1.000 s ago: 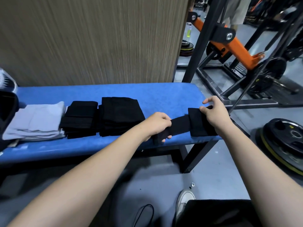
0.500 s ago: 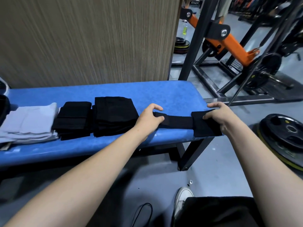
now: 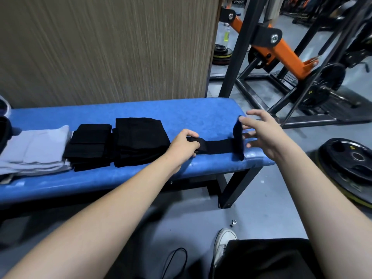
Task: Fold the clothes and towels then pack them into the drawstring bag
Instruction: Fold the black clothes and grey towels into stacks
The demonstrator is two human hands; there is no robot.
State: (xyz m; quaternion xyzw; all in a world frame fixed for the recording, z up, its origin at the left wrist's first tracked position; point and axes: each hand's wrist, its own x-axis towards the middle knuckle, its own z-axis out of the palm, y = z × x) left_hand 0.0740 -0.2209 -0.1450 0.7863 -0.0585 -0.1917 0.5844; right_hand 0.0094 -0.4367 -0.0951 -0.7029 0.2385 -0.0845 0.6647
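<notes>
Raised right end of lengthwise black strip (image 3: pixel 217 146), left hand (image 3: pixel 184 146) pinching, right hand (image 3: pixel 261 135) released.

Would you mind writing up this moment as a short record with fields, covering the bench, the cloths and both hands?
surface: blue bench
in work: black cloth strip lying near the bench's right end, its right end raised
left hand: gripping the strip's left end
right hand: open, fingers spread at the raised end
folded piles: two black piles, then a grey pile
bag: not identifiable

The blue bench (image 3: pixel 181 111) carries grey folded towels (image 3: pixel 36 150), two black folded stacks (image 3: pixel 90 146) and a black strip (image 3: pixel 217 147).
</notes>
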